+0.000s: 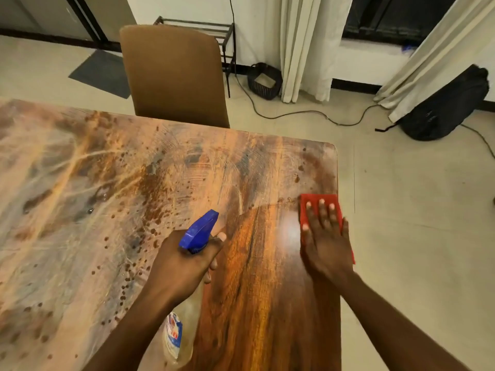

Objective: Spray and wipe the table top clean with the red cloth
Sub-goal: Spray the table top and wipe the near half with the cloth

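right hand (325, 245) flat on cloth (318, 200) at the table (134, 170) right edge, left hand (184, 266) holding spray bottle (198, 231) above the table to its left, chair (174, 76) behind the table, bag (447, 105) on floor far right.

Both forearms are bare from the bottom edge of the view to the wrists, with no sleeves, watch or rings visible, and the left hand (184, 266) and right hand (325, 236) are ungloved with short, pale nails.
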Tool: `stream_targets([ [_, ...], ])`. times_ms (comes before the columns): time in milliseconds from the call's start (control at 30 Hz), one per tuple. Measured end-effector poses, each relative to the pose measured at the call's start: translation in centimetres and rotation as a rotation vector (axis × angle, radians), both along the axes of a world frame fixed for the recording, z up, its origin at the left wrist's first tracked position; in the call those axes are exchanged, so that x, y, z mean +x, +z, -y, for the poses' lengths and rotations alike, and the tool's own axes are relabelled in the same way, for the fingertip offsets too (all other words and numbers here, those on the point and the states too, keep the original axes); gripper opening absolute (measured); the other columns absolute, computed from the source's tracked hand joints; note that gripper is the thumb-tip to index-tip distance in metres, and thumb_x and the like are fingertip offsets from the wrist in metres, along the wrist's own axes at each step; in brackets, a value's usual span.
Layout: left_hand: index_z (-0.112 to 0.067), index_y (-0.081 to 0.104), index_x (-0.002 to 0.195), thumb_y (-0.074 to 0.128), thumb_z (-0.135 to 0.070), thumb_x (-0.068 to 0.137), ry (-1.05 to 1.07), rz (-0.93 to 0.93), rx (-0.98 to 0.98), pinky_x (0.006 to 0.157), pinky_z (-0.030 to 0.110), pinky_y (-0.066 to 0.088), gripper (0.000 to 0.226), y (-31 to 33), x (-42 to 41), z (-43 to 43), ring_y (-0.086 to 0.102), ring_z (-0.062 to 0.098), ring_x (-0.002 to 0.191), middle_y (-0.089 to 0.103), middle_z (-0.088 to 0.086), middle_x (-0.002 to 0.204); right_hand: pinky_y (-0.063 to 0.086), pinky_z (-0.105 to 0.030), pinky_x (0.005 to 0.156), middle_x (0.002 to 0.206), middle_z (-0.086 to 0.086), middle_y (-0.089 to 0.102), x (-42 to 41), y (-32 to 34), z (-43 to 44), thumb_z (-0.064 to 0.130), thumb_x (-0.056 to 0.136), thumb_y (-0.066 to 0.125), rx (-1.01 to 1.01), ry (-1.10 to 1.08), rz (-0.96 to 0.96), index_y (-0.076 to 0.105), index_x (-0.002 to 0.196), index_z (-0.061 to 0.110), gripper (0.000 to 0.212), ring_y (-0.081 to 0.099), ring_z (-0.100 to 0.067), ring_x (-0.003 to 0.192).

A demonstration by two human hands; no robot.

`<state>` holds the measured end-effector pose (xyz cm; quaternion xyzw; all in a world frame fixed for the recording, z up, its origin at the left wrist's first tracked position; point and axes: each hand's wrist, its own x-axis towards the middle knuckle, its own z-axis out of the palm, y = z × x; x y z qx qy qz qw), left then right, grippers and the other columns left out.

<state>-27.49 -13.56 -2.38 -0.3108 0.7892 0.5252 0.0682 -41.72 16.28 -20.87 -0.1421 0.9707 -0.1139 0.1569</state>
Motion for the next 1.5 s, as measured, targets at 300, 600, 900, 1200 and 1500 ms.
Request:
stream_targets([
  [300, -0.015, 0.07, 0.079, 0.074, -0.028, 0.098, 0.03, -0.023, 0.002, 0.07, 0.055, 0.065, 0.023, 0.5, -1.3, 4.4, 0.066, 0.026, 0.044, 0.073, 0.017, 0.062, -0.005, -0.062, 0.139, 0.184, -0.006, -0.026, -7.1, 1.9, 16.7, 0.054, 0.119, 0.011, 0.0, 0.17, 0.094, -0.018, 0.177, 0.028, 0.07, -0.025, -0.031, 0.17],
  [600, -0.009, 0.062, 0.065, 0.077, -0.032, 0.096, 0.013, -0.047, -0.051, 0.066, 0.052, 0.06, 0.041, 0.8, -3.3, 6.0, 0.063, 0.039, 0.046, 0.064, 0.024, 0.056, 0.009, -0.056, 0.14, 0.183, -0.002, 0.033, 13.4, 1.0, 19.0, 0.046, 0.115, 0.044, -0.118, 0.886, -0.029, 0.037, 0.172, 0.03, 0.06, 0.024, -0.027, 0.172],
  [900, 0.007, 0.062, 0.087, 0.075, -0.026, 0.098, -0.015, -0.018, 0.012, 0.066, 0.053, 0.061, 0.037, -0.7, -5.3, 5.9, 0.066, 0.032, 0.043, 0.058, 0.04, 0.067, 0.004, -0.045, 0.136, 0.188, 0.008, -0.002, 7.0, 0.6, 2.2, 0.056, 0.119, 0.015, 0.061, 0.399, -0.047, 0.001, 0.18, 0.041, 0.064, -0.011, -0.015, 0.174],
  [1200, -0.005, 0.066, 0.081, 0.073, -0.026, 0.099, -0.046, -0.014, 0.037, 0.066, 0.051, 0.064, 0.028, -1.1, -5.3, 6.8, 0.067, 0.041, 0.047, 0.058, 0.035, 0.062, -0.004, -0.055, 0.141, 0.185, 0.004, -0.023, -12.1, 0.4, 3.4, 0.06, 0.113, 0.002, 0.015, -0.067, -0.002, -0.015, 0.177, 0.037, 0.07, -0.021, -0.022, 0.172],
  [1500, -0.008, 0.059, 0.068, 0.076, -0.025, 0.095, -0.002, -0.028, -0.007, 0.061, 0.039, 0.053, 0.036, -2.1, -4.9, 9.6, 0.06, 0.022, 0.036, 0.052, 0.033, 0.058, -0.008, -0.063, 0.137, 0.185, -0.004, -0.022, -20.3, 1.5, 15.9, 0.053, 0.121, 0.015, 0.064, 0.007, 0.03, -0.016, 0.178, 0.03, 0.069, -0.019, -0.032, 0.172],
])
